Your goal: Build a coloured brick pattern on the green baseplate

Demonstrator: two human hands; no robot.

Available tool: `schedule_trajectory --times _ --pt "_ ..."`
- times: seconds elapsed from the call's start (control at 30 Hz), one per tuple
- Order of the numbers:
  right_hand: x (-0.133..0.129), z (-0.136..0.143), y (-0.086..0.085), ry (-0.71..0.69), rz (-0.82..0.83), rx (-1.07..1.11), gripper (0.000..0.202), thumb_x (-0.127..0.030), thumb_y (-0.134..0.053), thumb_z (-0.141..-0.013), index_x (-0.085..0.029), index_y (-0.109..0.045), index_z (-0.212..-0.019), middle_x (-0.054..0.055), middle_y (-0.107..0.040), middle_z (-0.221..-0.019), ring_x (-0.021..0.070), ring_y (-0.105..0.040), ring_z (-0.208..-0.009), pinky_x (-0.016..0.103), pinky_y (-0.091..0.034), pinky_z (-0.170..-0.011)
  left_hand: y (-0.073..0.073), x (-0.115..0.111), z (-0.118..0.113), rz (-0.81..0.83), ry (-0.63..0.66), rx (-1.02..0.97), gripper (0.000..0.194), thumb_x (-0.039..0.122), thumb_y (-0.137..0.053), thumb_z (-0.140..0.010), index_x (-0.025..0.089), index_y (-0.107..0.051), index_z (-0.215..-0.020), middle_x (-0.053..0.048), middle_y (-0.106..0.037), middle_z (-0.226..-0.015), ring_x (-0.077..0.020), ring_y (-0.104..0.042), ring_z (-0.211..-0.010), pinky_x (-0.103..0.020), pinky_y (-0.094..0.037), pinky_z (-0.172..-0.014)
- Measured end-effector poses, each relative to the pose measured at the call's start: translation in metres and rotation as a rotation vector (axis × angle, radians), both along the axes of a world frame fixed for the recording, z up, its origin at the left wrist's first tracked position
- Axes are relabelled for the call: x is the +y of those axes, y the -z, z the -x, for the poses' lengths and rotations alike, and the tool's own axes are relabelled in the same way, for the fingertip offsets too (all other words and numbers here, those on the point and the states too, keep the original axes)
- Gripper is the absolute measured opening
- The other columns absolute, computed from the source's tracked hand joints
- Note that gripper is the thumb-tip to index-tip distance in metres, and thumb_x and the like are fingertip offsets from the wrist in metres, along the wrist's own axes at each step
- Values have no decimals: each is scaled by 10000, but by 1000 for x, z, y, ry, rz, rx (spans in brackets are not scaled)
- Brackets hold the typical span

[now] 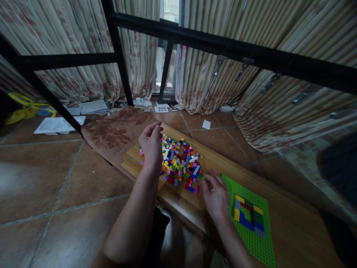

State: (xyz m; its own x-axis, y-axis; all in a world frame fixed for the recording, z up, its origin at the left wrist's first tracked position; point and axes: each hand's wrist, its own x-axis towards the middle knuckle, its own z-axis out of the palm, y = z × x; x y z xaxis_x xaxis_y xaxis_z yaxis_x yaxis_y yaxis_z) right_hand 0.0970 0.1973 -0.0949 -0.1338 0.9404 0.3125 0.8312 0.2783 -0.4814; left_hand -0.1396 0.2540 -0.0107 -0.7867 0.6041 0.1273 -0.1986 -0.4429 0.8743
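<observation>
A pile of small coloured bricks (pixel 181 160) lies spread on a wooden bench (pixel 178 203). My left hand (pixel 152 143) is raised over the pile's left side, fingers curled together; whatever they hold, if anything, is too small to name. My right hand (pixel 216 193) is at the pile's right edge, thumb and fingertips close to a small green brick (pixel 203 177); whether they grip it is unclear. Just right of that hand lies a green baseplate (pixel 263 247), bearing a square ring of yellow, blue, red, green and grey bricks (pixel 247 225).
A brown patterned cloth (pixel 111 136) lies under the bench's left end. Black metal bars (pixel 122 63) cross in front of striped curtains (pixel 212 82). On the tiled floor are a white tray (pixel 60 125), papers (pixel 206 124) and a yellow object (pixel 21 111). A dark shape stands at the right.
</observation>
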Motion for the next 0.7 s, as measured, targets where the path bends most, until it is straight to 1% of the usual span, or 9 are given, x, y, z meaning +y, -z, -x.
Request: schedule_trajectory --times 0.13,0.3,0.37,0.43,0.5,0.57,0.63,0.7 --pt "14 -2 -3 0 46 -108 301 -273 -498 -881 -151 -656 -1107 127 -641 -1049 275 -584 -1026 402 -460 -901 -1 0 -1 21 12 -10 165 226 -624 -726 152 -712 -844 -5 -633 -729 -58 -481 -551 -184 -378 -541" --pt "18 2 2 -17 79 -133 291 -211 -490 -857 -149 -668 -1079 134 -633 -1085 272 -584 -1054 394 -462 -912 -1 0 0 12 14 -42 156 206 -630 -720 148 -718 -834 -5 -631 -720 -53 -476 -540 -184 -381 -536" --pt "18 0 4 -15 93 -126 288 -204 -484 -855 -146 -672 -1065 132 -631 -1080 268 -593 -1035 393 -465 -906 -1 -1 2 5 10 -46 160 207 -632 -719 147 -721 -839 -8 -633 -723 -54 -477 -540 -187 -385 -535" --pt "20 -1 3 -18 122 -106 282 -220 -486 -863 -150 -670 -1065 120 -634 -1056 258 -610 -967 386 -478 -865 0 -1 6 -8 1 -41 169 214 -632 -720 148 -722 -847 -7 -634 -724 -57 -481 -544 -190 -394 -542" --pt "24 2 0 -30 140 -68 277 -252 -487 -880 -161 -664 -1073 104 -640 -1026 243 -618 -905 369 -486 -813 0 -1 9 -15 -16 -41 173 222 -633 -719 147 -720 -848 -3 -632 -718 -57 -483 -545 -192 -402 -553" --pt "31 8 -5 -48 123 -34 270 -278 -483 -899 -170 -667 -1065 93 -646 -1003 235 -615 -889 355 -482 -795 0 -1 10 -16 -32 -51 171 224 -635 -712 144 -718 -840 1 -628 -708 -56 -483 -545 -193 -404 -561" --pt "39 18 -11 -75 87 -57 264 -278 -484 -908 -176 -683 -1049 92 -650 -994 242 -602 -915 360 -468 -821 -2 -2 11 -14 -28 -64 172 223 -637 -708 140 -715 -837 1 -627 -705 -54 -482 -544 -191 -397 -558" --pt "47 30 -15 -108 68 -138 252 -254 -502 -901 -182 -705 -1033 95 -653 -992 256 -583 -948 370 -449 -858 -3 -3 10 -11 -14 -71 176 225 -639 -706 140 -714 -840 -2 -628 -709 -54 -483 -543 -190 -388 -549"
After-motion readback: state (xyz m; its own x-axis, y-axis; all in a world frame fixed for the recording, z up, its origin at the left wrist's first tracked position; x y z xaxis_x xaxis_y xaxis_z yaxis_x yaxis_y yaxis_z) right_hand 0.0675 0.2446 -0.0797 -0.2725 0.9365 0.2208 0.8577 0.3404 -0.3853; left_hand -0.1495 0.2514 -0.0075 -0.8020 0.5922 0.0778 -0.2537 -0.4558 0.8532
